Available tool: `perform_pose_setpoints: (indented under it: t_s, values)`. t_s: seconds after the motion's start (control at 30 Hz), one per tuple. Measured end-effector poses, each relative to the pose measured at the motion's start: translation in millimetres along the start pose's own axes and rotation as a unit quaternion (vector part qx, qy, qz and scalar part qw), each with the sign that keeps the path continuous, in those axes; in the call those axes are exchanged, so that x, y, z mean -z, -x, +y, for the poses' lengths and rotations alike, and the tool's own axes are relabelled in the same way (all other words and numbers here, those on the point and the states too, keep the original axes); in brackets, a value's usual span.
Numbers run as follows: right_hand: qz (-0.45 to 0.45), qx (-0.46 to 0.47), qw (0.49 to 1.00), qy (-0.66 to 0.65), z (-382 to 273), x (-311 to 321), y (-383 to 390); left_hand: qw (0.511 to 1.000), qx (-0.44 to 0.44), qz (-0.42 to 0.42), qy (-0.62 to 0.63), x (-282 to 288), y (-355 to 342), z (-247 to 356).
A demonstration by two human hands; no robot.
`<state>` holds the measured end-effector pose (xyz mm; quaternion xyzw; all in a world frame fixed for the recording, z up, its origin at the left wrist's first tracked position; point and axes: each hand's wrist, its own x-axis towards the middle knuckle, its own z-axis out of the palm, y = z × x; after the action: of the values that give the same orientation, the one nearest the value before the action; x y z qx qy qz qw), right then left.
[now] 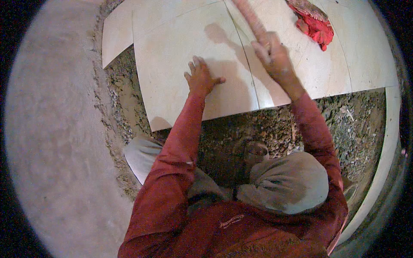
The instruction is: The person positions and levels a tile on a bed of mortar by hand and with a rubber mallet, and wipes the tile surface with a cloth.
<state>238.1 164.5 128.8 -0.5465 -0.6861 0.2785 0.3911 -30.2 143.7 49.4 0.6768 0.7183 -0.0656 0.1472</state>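
My left hand (201, 78) lies flat with spread fingers on a large pale floor tile (172, 56). My right hand (277, 64), blurred by motion, is closed round the wooden handle of a mallet (251, 16), raised above the seam between two tiles. The mallet's head is cut off by the top edge; its shadow on the tile shows a wider, blunt end. Further right, a crumpled red cloth (316, 32) lies on the neighbouring tile (331, 69), beside a brownish striped piece.
Rough gravelly mortar (357, 120) lies along the tiles' near edge, around my bent knees (288, 182). A grey concrete surface (56, 129) runs down the left side. Another tile (118, 36) sits at the far left, and a pale strip (389, 129) curves along the right.
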Motion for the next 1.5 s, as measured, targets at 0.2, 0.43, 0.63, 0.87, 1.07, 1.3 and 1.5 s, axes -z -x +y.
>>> perform_pose_setpoints:
  t_s: [0.2,0.43,0.63,0.87,1.07,1.3,1.5]
  values:
    - [-0.124,0.035,0.981,0.143,56,-36,-33,0.998,0.012,-0.033,-0.056,-1,-9,9]
    - [-0.051,0.02,0.998,0.0,-6,-34,-27,0.998,0.013,-0.042,-0.044,1,-5,3]
    - [-0.056,0.087,0.988,0.111,37,-41,-45,0.995,0.015,-0.064,-0.074,9,-5,17]
    - [-0.084,0.011,0.996,0.028,-3,-38,-7,0.996,-0.013,-0.025,-0.08,-15,-4,-1]
    - [-0.079,0.089,0.987,0.109,-12,-40,-24,0.998,0.01,-0.025,-0.062,-5,-1,-9]
    - [-0.144,0.032,0.975,0.167,32,-33,21,0.997,-0.018,-0.004,-0.081,-7,-8,6]
    - [-0.039,0.009,0.982,0.187,52,13,-44,0.991,0.001,-0.001,-0.13,-8,-20,0]
